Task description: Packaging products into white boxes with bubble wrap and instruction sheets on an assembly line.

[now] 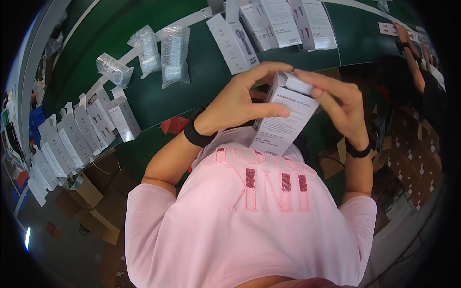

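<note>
A white printed carton point(284, 120) is held tilted in front of my chest, its top end pointing away from me. My left hand point(242, 98) grips its side, the thumb lying across the printed face and the fingers going round behind. At the top end, my right hand point(336, 98) has its fingers on the white end flap point(298, 83), which looks partly folded in. Whether anything is inside the carton cannot be seen. Beyond my hands, several closed-looking white cartons point(279, 24) lie side by side on the green table point(206, 81).
Bubble-wrapped items point(175, 55) lie on the table ahead to the left. A row of white cartons with raised flaps point(77, 134) lines the left table edge. Brown cardboard boxes point(98, 211) stand below it, and more brown boxes point(403, 153) at right. Another person's hand point(401, 32) works far right.
</note>
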`<action>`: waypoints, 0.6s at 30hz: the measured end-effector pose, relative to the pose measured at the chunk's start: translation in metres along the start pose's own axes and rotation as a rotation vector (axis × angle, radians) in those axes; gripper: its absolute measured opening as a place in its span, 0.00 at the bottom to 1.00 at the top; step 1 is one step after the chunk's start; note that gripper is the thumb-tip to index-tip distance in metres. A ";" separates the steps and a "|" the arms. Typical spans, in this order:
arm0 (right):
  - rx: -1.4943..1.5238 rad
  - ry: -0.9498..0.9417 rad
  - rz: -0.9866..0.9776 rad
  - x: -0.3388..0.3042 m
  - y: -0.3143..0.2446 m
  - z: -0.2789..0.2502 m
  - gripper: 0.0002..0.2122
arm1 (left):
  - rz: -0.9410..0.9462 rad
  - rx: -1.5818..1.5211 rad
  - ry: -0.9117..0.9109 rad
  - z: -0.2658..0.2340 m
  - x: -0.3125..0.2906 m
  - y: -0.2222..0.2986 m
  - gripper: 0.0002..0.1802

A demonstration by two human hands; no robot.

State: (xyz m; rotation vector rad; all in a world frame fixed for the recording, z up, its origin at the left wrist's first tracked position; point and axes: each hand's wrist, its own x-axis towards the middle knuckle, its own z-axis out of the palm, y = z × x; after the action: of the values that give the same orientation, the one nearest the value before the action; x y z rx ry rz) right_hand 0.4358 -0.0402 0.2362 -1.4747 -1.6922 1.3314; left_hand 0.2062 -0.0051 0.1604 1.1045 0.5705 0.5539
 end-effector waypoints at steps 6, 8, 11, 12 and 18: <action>-0.138 -0.028 -0.262 0.003 0.016 -0.019 0.13 | -0.014 -0.035 0.015 0.008 0.025 -0.002 0.42; -0.126 0.030 -0.195 -0.001 0.019 -0.021 0.13 | -0.002 -0.021 0.020 0.013 0.032 -0.004 0.41; -0.254 0.009 -0.281 0.004 0.020 -0.021 0.14 | -0.016 -0.076 0.065 0.017 0.040 -0.006 0.39; -0.243 -0.031 -0.266 0.004 0.022 -0.022 0.15 | -0.016 -0.074 0.070 0.018 0.041 -0.009 0.39; 0.035 0.100 0.093 0.006 0.031 -0.036 0.27 | -0.045 -0.027 0.061 0.027 0.052 0.000 0.40</action>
State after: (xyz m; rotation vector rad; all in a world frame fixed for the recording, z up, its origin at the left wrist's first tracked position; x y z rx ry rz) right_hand 0.4790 -0.0254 0.2206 -1.5894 -1.5472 1.3061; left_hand 0.2621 0.0117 0.1623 1.0492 0.6377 0.5558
